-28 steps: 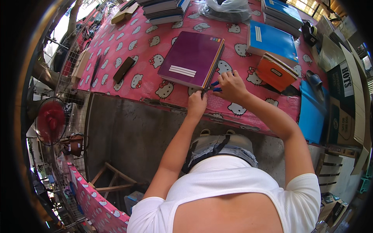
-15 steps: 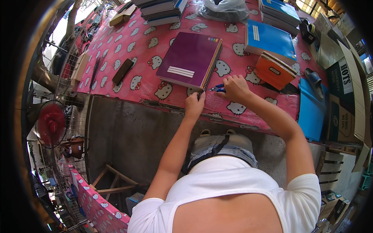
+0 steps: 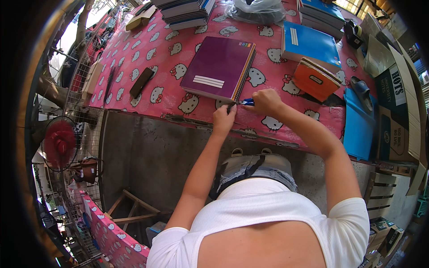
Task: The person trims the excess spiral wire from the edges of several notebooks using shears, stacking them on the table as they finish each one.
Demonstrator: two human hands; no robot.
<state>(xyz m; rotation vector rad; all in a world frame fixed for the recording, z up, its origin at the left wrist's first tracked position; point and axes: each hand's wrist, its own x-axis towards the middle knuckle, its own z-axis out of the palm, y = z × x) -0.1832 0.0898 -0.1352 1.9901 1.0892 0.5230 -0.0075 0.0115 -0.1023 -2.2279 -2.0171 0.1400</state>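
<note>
A purple notebook [image 3: 214,67] lies on the pink patterned table, its dark spiral coil [image 3: 245,79] running along the right edge. At the notebook's near right corner, my left hand [image 3: 224,119] is closed, pinching the coil's end, which sticks out past the corner. My right hand [image 3: 267,102] is closed around blue-handled pliers [image 3: 246,102]. Their jaws point left and meet the coil end beside my left fingertips. Whether the jaws are closed on the coil is too small to tell.
To the right sit a blue notebook [image 3: 310,47], an orange box [image 3: 315,80], a blue folder [image 3: 357,127] and a slipper [image 3: 361,93]. Notebook stacks [image 3: 185,13] and a plastic bag [image 3: 256,11] stand farther back. A dark bar [image 3: 141,82] lies left. The table's front edge [image 3: 187,120] is worn.
My right hand has shifted left with the pliers, bringing the jaws from a short gap away to the coil end. My left hand keeps its place at the notebook's corner.
</note>
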